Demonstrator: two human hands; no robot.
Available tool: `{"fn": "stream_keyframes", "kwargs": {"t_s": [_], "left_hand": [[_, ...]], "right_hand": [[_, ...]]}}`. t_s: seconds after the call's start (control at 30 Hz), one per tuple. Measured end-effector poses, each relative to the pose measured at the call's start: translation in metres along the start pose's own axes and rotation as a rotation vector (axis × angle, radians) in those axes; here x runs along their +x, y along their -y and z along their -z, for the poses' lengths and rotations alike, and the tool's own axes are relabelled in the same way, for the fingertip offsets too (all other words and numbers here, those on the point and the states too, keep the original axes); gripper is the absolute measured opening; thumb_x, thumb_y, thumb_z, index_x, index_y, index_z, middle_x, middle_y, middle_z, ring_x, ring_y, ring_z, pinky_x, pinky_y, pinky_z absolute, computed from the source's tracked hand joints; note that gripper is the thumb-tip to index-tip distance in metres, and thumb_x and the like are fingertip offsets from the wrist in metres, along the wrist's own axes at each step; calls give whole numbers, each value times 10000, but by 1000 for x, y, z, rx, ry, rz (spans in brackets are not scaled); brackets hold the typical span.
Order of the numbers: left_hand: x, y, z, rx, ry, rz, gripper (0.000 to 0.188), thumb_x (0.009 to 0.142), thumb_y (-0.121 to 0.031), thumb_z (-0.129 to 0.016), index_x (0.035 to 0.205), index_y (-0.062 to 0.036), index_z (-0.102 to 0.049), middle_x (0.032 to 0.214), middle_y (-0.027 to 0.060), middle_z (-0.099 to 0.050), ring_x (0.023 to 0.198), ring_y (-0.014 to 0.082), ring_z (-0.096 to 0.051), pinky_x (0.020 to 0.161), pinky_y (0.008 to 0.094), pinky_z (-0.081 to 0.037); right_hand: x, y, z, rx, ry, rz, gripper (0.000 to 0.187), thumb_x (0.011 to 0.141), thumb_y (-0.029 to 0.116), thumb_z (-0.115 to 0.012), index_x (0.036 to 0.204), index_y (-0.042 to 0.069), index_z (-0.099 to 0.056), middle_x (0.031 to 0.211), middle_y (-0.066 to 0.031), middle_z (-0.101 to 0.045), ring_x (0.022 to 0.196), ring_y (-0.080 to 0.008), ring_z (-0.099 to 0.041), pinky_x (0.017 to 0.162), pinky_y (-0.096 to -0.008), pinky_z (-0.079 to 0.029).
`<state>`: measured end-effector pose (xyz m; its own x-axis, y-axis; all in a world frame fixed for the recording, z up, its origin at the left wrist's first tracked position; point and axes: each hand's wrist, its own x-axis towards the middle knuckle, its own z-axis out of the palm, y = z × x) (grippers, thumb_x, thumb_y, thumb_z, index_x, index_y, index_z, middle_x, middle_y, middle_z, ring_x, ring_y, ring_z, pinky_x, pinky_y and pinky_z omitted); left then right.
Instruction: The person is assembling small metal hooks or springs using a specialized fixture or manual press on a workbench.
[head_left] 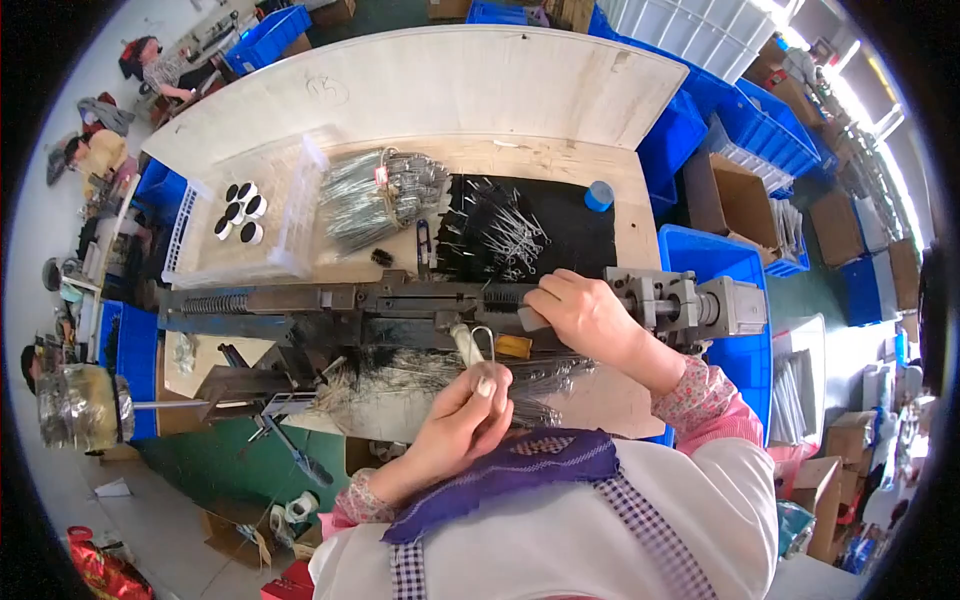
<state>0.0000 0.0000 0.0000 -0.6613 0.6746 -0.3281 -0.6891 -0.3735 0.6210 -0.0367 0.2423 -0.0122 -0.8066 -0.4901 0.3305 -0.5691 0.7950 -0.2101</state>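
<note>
My left hand [468, 418] is closed in a pinch in front of the long metal machine [400, 296]. A thin wire bent into a hook [484, 334] rises from its fingertips, beside a pale cylindrical knob [465, 343] on the machine. My right hand [580, 312] is curled over the machine's right half, its fingers closed on a grey block [532, 319]. Whether that block is part of the machine, I cannot tell. Under the machine's near edge lie many loose thin wires [400, 385]. Between my hands is a small yellow piece [514, 346].
Behind the machine lie a bundle of wires [385, 195], a black mat [585, 240] with looped wire pieces [512, 235], and a blue cup [599, 196]. A clear crate [290, 245] with white-and-black spools stands left; a blue bin [745, 375] right. Other people sit far left.
</note>
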Motion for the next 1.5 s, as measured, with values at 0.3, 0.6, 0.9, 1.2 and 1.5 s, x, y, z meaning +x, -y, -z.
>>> {"fn": "stream_keyframes", "kwargs": {"t_s": [0.3,0.6,0.9,1.2,1.5], "left_hand": [[-53,-12,103,-291,136,-581,200,956,-225,-528,858,-54,-564,648,50,-527,392,117,-398,354,260,-404],[96,16,17,1440,22,-572,190,839,-151,-599,741,11,-612,681,204,-594,661,391,-601,591,439,-462],[99,-48,1,2227,-150,-845,66,718,-92,-650,752,-63,-698,717,76,-624,692,262,-630,618,402,-503],[46,12,52,1399,-594,-1294,158,915,-184,-581,864,-52,-653,804,54,-615,645,166,-552,534,281,-408],[32,-36,55,-630,299,2,592,984,-509,-368,1008,35,-599,558,58,-496,371,104,-400,317,226,-292]], "right_hand": [[8,3,12,223,-89,-62,138,681,-21,-588,802,45,-586,700,-104,-499,666,-286,-547,586,-384,-465],[37,-52,5,28,-42,-93,148,806,142,-640,917,44,-643,901,-97,-591,844,-282,-625,716,-391,-524],[25,-21,-16,181,-193,100,190,735,148,-698,780,42,-547,748,-84,-560,725,-283,-614,641,-373,-518],[51,-1,-34,428,-287,14,137,775,139,-675,880,55,-651,782,-91,-630,763,-289,-633,683,-375,-526],[59,-11,-61,429,-208,-29,79,763,63,-663,829,20,-666,785,-120,-633,731,-332,-619,655,-381,-514]]}}
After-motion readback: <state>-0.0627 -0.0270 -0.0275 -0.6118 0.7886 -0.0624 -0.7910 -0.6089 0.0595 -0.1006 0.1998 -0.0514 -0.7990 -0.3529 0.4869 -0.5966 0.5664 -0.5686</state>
